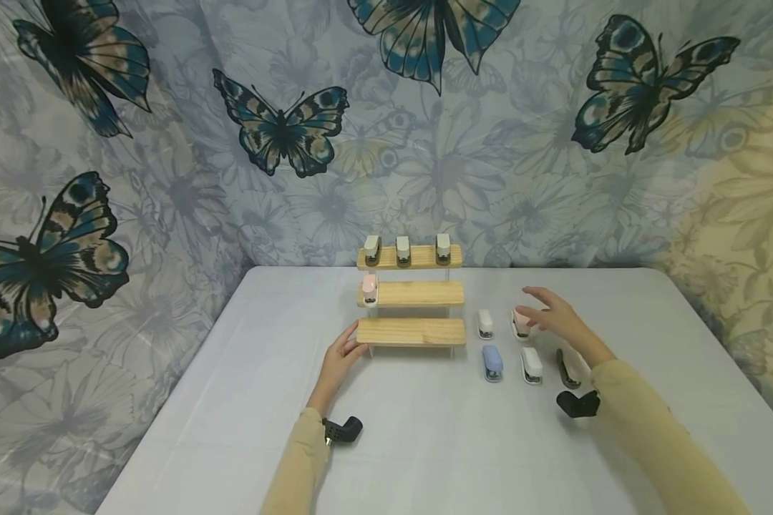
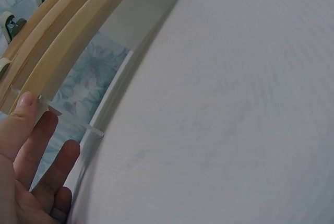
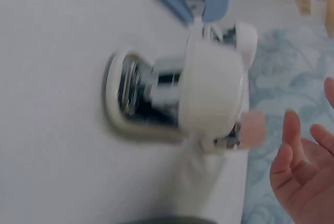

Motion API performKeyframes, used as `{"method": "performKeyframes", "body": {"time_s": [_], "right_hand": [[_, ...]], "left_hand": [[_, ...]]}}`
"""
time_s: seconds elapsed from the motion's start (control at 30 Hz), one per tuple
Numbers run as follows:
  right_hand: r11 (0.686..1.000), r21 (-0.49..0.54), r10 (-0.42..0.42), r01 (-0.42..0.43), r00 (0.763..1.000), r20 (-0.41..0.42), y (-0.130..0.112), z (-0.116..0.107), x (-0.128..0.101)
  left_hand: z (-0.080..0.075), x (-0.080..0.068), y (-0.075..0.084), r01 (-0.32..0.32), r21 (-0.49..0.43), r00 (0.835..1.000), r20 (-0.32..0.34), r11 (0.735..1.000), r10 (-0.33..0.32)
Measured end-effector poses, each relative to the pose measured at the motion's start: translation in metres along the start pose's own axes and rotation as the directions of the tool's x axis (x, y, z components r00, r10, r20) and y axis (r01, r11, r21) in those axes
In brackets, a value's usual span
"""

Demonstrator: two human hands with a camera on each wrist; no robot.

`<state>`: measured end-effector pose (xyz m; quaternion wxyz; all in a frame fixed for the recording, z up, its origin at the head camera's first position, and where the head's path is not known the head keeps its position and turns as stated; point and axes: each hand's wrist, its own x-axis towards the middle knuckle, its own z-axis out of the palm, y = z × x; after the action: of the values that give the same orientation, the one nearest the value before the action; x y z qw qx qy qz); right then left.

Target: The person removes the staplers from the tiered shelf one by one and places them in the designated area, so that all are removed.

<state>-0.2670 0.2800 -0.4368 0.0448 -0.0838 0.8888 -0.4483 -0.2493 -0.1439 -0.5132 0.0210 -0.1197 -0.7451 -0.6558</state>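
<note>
My left hand [image 1: 339,361] grips the left end of the lowest board of a three-step wooden shelf [image 1: 412,332]. In the left wrist view its thumb [image 2: 25,101] lies on the board's end, with a finger below. My right hand [image 1: 557,320] reaches over a pink stapler [image 1: 520,323], fingers apart and partly hiding it. The right wrist view shows that hand off to the side of the pink stapler [image 3: 253,129], with no grip on it. Close by stand a white stapler [image 1: 531,365], a smaller white stapler [image 1: 485,324] and a blue stapler [image 1: 492,363].
Three pale staplers [image 1: 403,249] line the top step. Another pink stapler [image 1: 370,290] sits at the left of the middle step. A dark, slim stapler-like item [image 1: 567,370] lies beneath my right forearm. Behind the white table [image 1: 425,443] hangs a butterfly-patterned cloth [image 1: 296,229].
</note>
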Motion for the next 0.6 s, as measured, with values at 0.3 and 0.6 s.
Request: {"method": "performKeyframes", "body": {"time_s": [0.3, 0.6], "right_hand": [[0.973, 0.178, -0.136, 0.145, 0.989, -0.061, -0.035, 0.021, 0.005], [0.922, 0.36, -0.189, 0.145, 0.978, 0.089, -0.074, 0.043, 0.011]], "left_hand": [[0.001, 0.003, -0.011, 0.0, 0.005, 1.0, -0.025, 1.0, 0.0], [0.0, 0.002, -0.01, -0.02, 0.023, 1.0, -0.007, 1.0, 0.02]]}}
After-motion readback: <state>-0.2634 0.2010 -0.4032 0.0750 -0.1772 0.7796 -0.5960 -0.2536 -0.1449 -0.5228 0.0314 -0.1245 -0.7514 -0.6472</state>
